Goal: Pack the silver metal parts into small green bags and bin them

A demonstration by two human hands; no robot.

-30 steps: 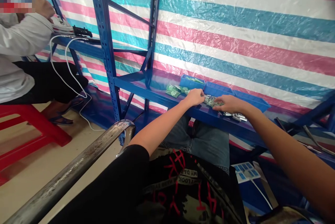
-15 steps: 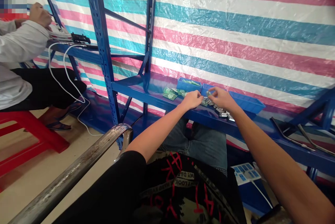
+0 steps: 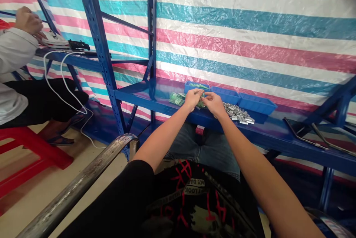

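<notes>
Left hand [image 3: 193, 99] and right hand [image 3: 213, 104] angled inward, fingers curled, fingertips pinching small green packet [image 3: 203, 96] between them at twelve o'clock. Silver metal pieces [image 3: 238, 113] heaped at right hand's four o'clock.

I count three blue bins [image 3: 256, 108], one heap of small metal pieces [image 3: 237, 114] too jumbled to number, the worker's two hands [image 3: 192, 99], one co-worker [image 3: 13, 54], one red stool [image 3: 33, 152].

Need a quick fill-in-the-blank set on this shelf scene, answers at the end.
1. The silvery pieces lie closer to the right hand than to the ____ one.
2. The shelf holds ____ blue bins.
3. Items in the leftmost bin are ____.
4. The stool is ____.

Answers: left; three; green; red.
</notes>
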